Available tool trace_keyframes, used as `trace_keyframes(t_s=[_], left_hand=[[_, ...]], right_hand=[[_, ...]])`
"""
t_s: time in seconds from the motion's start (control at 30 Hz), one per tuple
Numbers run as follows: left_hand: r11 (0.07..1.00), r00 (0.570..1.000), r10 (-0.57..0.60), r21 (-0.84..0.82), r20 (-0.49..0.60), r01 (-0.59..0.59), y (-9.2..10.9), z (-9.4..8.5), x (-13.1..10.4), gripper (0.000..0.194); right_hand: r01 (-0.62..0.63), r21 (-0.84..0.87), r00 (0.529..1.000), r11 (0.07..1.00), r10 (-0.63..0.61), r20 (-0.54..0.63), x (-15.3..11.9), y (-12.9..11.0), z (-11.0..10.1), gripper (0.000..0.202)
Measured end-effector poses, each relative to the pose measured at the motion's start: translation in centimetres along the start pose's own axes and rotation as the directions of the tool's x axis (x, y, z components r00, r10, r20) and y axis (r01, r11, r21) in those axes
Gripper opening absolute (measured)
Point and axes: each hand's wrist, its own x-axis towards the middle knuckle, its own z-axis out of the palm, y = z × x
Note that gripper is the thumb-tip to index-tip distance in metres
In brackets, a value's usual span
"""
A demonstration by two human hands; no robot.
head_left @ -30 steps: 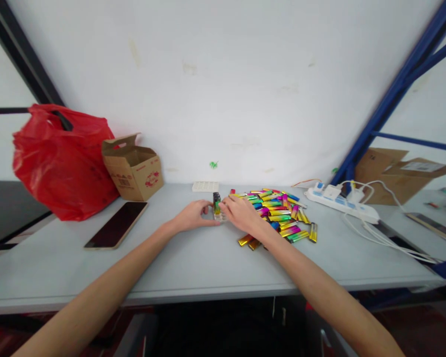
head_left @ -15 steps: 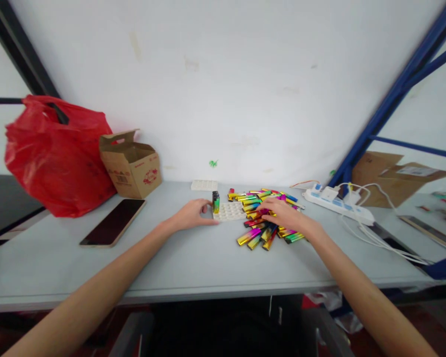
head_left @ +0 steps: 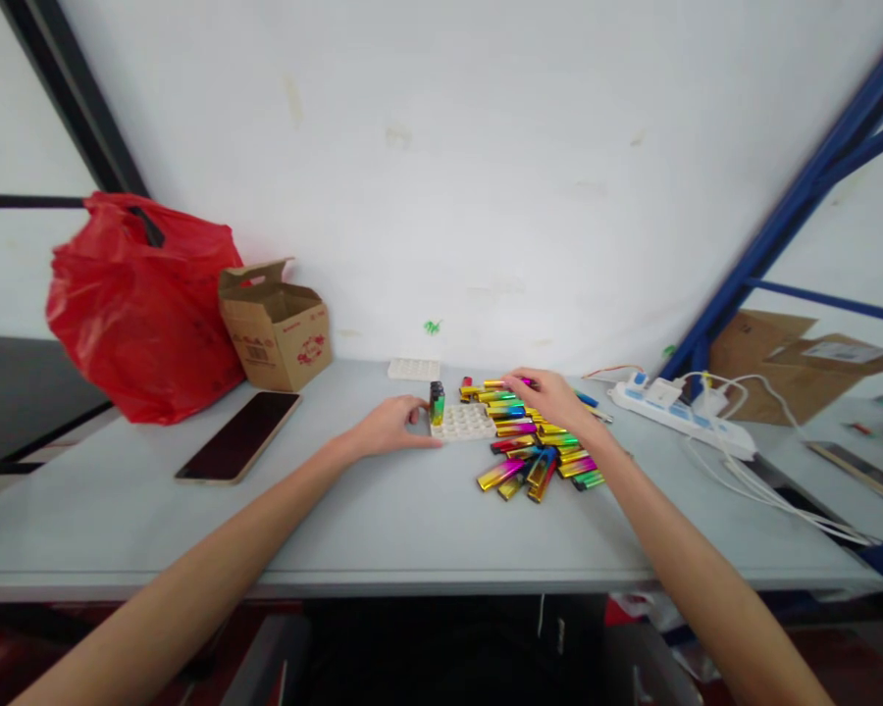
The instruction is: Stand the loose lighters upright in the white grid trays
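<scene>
Left hand point(head_left: 389, 427) was held spread at left end of white tray point(head_left: 467, 424), by upright lighters point(head_left: 440, 408). Loose lighters point(head_left: 515, 428), tray's right, were apparently being selected; right hand's point(head_left: 553, 399) grip unclear, single pinch needed.

- Bright, even, diffuse light; source out of view.
- Wall point(head_left: 486, 176) pale, slightly greyer toward the top.
- Shadows faint on desk point(head_left: 383, 529); space underneath point(head_left: 448, 652) near black.
- Glints on metallic lighters point(head_left: 498, 476); soft sheen on red bag point(head_left: 147, 324).
- Fine detail soft; wide-angle stretch, edges smeary, right side especially.
</scene>
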Motion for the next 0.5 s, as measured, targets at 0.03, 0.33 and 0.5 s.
trace_keyframes(t_s=[0.03, 0.33, 0.5], left_hand=[[1.0, 1.0, 0.004, -0.003, -0.004, -0.004, 0.0, 0.0, 0.0, 0.078], [0.999, 0.999, 0.031, -0.019, -0.017, -0.032, -0.1, 0.1, 0.0, 0.075], [1.0, 1.0, 0.024, -0.009, -0.006, -0.024, -0.2, 0.2, 0.0, 0.079]], right_hand=[[-0.012, 0.09, 1.0, 0.996, 0.014, -0.019, 0.7, -0.7, 0.5, 0.042], [-0.092, 0.634, 0.994, 0.768, 0.105, 0.017, 2.0, -4.3, 6.8, 0.049], [-0.167, 0.726, 0.986, 0.668, 0.12, 0.116, 0.6, -4.4, 7.5, 0.046]])
